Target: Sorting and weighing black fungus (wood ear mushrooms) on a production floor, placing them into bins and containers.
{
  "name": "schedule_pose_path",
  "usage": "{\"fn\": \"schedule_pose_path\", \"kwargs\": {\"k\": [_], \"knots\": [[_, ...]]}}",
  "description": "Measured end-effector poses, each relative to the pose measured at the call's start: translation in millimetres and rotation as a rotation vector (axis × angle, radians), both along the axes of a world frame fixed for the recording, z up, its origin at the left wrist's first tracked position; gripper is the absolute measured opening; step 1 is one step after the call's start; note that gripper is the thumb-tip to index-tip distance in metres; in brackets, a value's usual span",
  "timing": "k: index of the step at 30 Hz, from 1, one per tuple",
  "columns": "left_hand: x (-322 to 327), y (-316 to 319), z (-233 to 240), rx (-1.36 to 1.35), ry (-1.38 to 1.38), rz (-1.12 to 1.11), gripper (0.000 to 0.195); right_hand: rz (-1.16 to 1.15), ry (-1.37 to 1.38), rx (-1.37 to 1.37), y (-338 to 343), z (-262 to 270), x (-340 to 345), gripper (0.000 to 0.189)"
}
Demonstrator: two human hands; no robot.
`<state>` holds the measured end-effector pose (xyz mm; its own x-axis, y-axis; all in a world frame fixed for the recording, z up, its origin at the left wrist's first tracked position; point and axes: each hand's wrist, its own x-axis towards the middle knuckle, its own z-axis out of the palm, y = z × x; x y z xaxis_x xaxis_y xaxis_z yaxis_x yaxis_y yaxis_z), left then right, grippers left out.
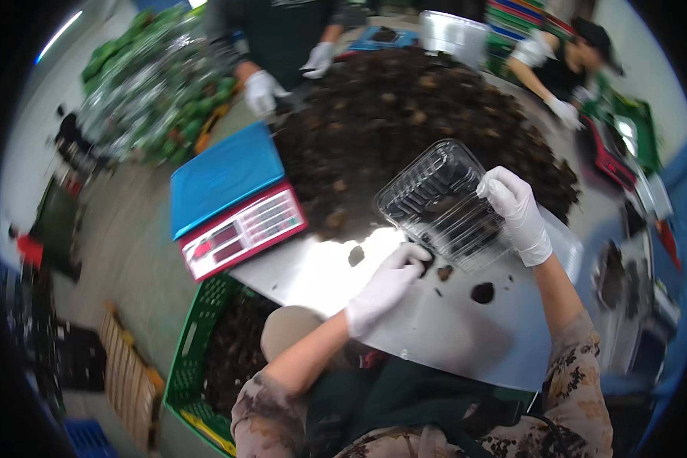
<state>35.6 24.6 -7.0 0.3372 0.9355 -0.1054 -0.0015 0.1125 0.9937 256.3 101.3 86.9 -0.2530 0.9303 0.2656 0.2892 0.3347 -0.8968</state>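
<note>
My right hand (514, 214), in a white glove, grips the edge of a clear plastic clamshell container (443, 200). The container is tilted above the metal table (435, 338), and dark shapes show through its ribbed walls. My left hand (388, 287), gloved too, is bent low over the table, its fingertips closed on a dark mushroom piece (427, 263) that they partly cover. Several loose dark pieces lie close by, among them a round one (482, 292). Beyond the container rises a large pile of dark brown mushrooms (389, 109), apparently wood ear.
A red digital scale with a blue pan (229, 177) stands at the left. Below it, a green crate (186, 355) holds dark pieces. Across the pile is a co-worker's gloved hand (260, 94); another person (555, 68) works at right beside a second red scale (609, 154).
</note>
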Motion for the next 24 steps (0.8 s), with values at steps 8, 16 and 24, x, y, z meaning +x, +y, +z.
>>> {"fn": "schedule_pose_path", "kwargs": {"k": [8, 16, 24], "knots": [[-5.9, -7.1, -27.3, 0.090, 0.032, 0.002, 0.035, 0.409, 0.049, 0.846, 39.6, 8.0, -250.7, 0.006], [-5.0, -11.9, 3.4, 0.163, 0.463, -0.152, 0.025, 0.573, -0.532, 1.151, 93.5, -72.5, -369.8, 0.022], [8.6, -22.8, -19.0, 0.736, 0.589, -0.110, 0.020, 0.451, -0.224, 0.798, 43.4, -70.1, -199.9, 0.027]]}}
